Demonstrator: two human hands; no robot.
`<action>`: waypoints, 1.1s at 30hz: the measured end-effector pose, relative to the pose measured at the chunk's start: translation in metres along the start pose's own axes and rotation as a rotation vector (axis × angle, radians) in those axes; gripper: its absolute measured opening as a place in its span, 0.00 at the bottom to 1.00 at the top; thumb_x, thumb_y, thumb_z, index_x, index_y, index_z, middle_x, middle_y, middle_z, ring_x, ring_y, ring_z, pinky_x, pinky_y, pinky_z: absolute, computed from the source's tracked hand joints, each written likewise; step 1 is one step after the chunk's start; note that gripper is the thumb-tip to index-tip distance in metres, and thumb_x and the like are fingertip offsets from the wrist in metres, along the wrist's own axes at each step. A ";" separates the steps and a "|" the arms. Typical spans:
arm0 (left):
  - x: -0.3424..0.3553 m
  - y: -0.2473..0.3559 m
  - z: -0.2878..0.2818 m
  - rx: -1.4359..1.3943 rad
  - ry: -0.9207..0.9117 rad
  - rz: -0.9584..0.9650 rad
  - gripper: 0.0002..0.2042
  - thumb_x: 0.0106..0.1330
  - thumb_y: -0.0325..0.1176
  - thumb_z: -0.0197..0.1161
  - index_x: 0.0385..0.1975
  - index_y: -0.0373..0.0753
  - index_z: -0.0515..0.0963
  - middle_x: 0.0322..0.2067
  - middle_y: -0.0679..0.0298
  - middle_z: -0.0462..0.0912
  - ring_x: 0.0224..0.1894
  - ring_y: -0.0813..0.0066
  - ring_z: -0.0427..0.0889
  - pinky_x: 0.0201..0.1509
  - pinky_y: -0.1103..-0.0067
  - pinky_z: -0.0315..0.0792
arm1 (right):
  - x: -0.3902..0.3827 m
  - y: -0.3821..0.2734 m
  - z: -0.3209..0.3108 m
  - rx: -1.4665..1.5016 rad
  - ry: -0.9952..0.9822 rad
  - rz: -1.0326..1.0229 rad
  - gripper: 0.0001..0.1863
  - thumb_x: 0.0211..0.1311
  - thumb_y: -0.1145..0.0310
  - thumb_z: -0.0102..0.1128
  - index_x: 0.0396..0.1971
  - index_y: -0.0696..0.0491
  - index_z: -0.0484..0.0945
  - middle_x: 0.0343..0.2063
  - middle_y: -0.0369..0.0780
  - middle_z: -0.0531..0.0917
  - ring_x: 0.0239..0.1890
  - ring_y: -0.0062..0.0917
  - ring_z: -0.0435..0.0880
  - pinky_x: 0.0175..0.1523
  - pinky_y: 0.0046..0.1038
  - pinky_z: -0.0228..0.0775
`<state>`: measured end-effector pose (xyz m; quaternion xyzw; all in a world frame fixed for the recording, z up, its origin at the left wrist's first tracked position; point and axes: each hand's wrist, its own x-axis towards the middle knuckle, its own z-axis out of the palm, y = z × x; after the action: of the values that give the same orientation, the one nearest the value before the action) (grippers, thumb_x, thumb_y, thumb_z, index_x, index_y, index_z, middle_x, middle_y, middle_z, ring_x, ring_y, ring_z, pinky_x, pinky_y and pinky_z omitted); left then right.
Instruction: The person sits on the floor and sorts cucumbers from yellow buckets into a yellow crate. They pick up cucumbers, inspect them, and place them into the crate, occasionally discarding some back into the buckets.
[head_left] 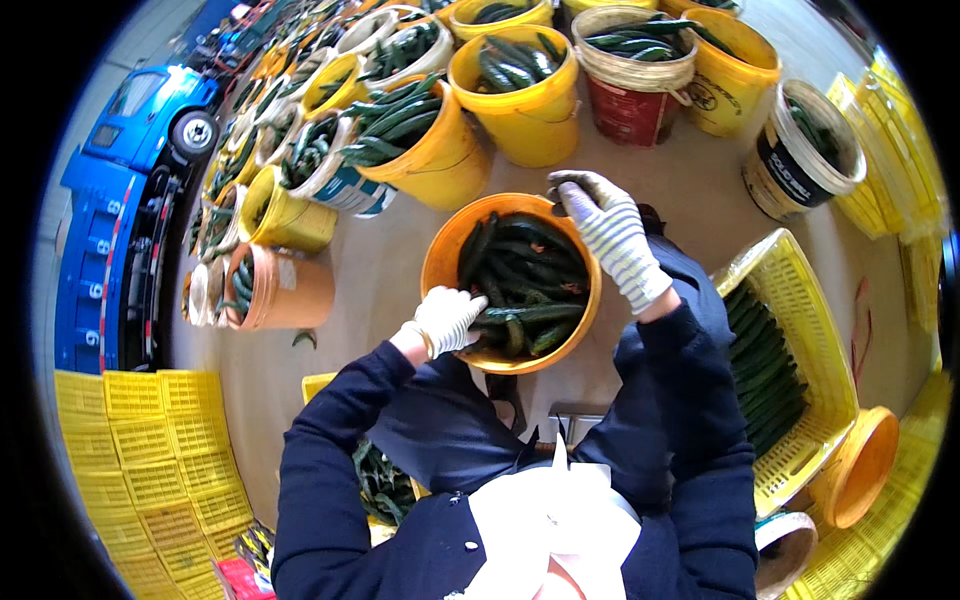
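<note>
Nearest the camera, a person in dark sleeves has both knees spread about an orange bucket [434, 262], which stands upright between them and is loaded with dark green cucumbers [530, 265], a few small reddish bits lying among them. The left hand [446, 320], in a pale striped glove, reaches over the near left part of the rim, its fingertips down against the cucumbers; whether they are closed on one cannot be determined. The right hand [606, 228], in a matching glove soiled at the fingers, is at the far right part of the rim, fingers bent and thumb close to them, a narrow grip; whether anything is held cannot be confirmed. Beside the right leg is a yellow crate [822, 335] with plastic film at its edge, containing cucumbers laid in rows. Just beyond its near end, a second orange bucket [862, 470] lies tipped. To the left, yellow crates [155, 460] are stacked, and a single cucumber [304, 340] is on the floor. Further off, yellow buckets [535, 125], a red bucket [632, 112] and others hold more cucumbers. At far left stands a blue truck [140, 125].
</note>
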<state>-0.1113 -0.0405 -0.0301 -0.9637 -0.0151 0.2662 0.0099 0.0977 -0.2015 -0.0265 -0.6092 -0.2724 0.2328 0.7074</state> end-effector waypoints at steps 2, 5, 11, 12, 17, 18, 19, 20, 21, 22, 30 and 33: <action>0.013 -0.017 0.012 -0.102 -0.094 -0.020 0.17 0.52 0.41 0.65 0.39 0.41 0.77 0.34 0.55 0.81 0.39 0.56 0.79 0.45 0.66 0.71 | 0.002 -0.008 -0.003 0.025 0.000 0.116 0.11 0.65 0.71 0.51 0.44 0.59 0.77 0.34 0.37 0.81 0.34 0.20 0.78 0.42 0.19 0.72; 0.000 -0.042 0.000 -0.357 -0.027 0.019 0.15 0.58 0.38 0.62 0.43 0.40 0.76 0.33 0.55 0.80 0.39 0.59 0.80 0.45 0.69 0.72 | 0.005 0.008 -0.015 -0.185 0.078 -0.029 0.15 0.64 0.61 0.49 0.41 0.56 0.78 0.32 0.45 0.82 0.34 0.34 0.80 0.44 0.30 0.70; -0.052 -0.011 -0.076 -1.327 0.106 -0.211 0.16 0.64 0.32 0.59 0.49 0.32 0.73 0.30 0.69 0.76 0.33 0.82 0.74 0.37 0.83 0.70 | -0.024 -0.029 0.001 -0.283 -0.401 -0.128 0.20 0.61 0.55 0.52 0.40 0.58 0.78 0.33 0.45 0.82 0.38 0.34 0.80 0.47 0.31 0.69; -0.046 -0.001 -0.080 -1.345 0.142 -0.183 0.16 0.64 0.30 0.58 0.50 0.32 0.72 0.31 0.68 0.76 0.33 0.81 0.75 0.38 0.83 0.71 | -0.033 -0.018 0.015 -0.217 -0.420 -0.094 0.21 0.61 0.55 0.53 0.41 0.58 0.77 0.36 0.42 0.81 0.39 0.29 0.78 0.47 0.29 0.68; -0.003 0.021 -0.095 -1.305 0.213 0.164 0.19 0.65 0.31 0.57 0.55 0.32 0.68 0.42 0.66 0.76 0.41 0.79 0.75 0.48 0.80 0.71 | -0.054 -0.047 0.019 0.597 -0.043 -0.013 0.17 0.55 0.67 0.64 0.43 0.55 0.72 0.32 0.35 0.78 0.36 0.20 0.75 0.44 0.24 0.69; 0.002 0.027 -0.104 -1.184 0.279 0.209 0.23 0.65 0.33 0.57 0.59 0.33 0.64 0.47 0.61 0.75 0.48 0.75 0.73 0.55 0.78 0.67 | -0.058 -0.057 0.006 0.685 0.028 -0.068 0.16 0.55 0.70 0.65 0.42 0.56 0.73 0.32 0.34 0.79 0.34 0.19 0.76 0.43 0.23 0.69; 0.006 0.045 -0.122 -1.133 0.334 0.280 0.24 0.66 0.33 0.57 0.60 0.33 0.62 0.49 0.60 0.74 0.51 0.74 0.72 0.57 0.78 0.65 | -0.066 -0.062 -0.021 0.572 0.121 -0.172 0.14 0.55 0.71 0.64 0.41 0.55 0.74 0.32 0.34 0.79 0.33 0.17 0.75 0.41 0.21 0.70; 0.006 0.061 -0.135 -1.076 0.395 0.337 0.25 0.66 0.34 0.56 0.61 0.33 0.61 0.51 0.59 0.73 0.53 0.73 0.71 0.59 0.78 0.63 | -0.077 -0.061 -0.057 0.308 0.217 -0.161 0.13 0.55 0.71 0.65 0.40 0.55 0.75 0.31 0.33 0.78 0.34 0.17 0.75 0.41 0.22 0.70; 0.009 0.052 -0.132 -1.043 0.455 0.330 0.26 0.66 0.34 0.56 0.62 0.34 0.59 0.51 0.58 0.73 0.55 0.72 0.70 0.61 0.77 0.62 | -0.099 -0.077 -0.087 0.207 0.331 -0.154 0.13 0.56 0.68 0.63 0.39 0.54 0.74 0.31 0.34 0.78 0.35 0.18 0.75 0.41 0.23 0.70; 0.007 0.044 -0.128 -1.155 0.479 0.308 0.24 0.67 0.32 0.55 0.62 0.34 0.60 0.51 0.59 0.74 0.54 0.73 0.72 0.60 0.79 0.63 | -0.119 -0.087 -0.116 0.303 0.403 -0.010 0.12 0.57 0.67 0.62 0.38 0.54 0.74 0.31 0.35 0.78 0.34 0.18 0.75 0.40 0.23 0.70; 0.005 -0.011 -0.047 -1.279 0.365 -0.065 0.15 0.67 0.25 0.53 0.53 0.33 0.71 0.42 0.62 0.79 0.44 0.78 0.77 0.51 0.82 0.70 | -0.225 0.163 -0.285 -0.229 0.961 0.774 0.34 0.49 0.56 0.70 0.49 0.66 0.70 0.41 0.45 0.80 0.39 0.30 0.77 0.49 0.30 0.67; 0.002 -0.001 -0.037 -1.287 0.206 -0.068 0.16 0.66 0.25 0.52 0.53 0.31 0.70 0.43 0.61 0.79 0.46 0.76 0.77 0.53 0.81 0.69 | -0.201 0.228 -0.270 -0.517 0.896 0.651 0.29 0.53 0.57 0.63 0.47 0.65 0.72 0.42 0.54 0.79 0.46 0.43 0.78 0.54 0.33 0.67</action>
<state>-0.0900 -0.0400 0.0008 -0.7965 -0.2012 0.1096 -0.5595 0.1294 -0.4989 -0.3015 -0.8518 0.2043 0.0844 0.4750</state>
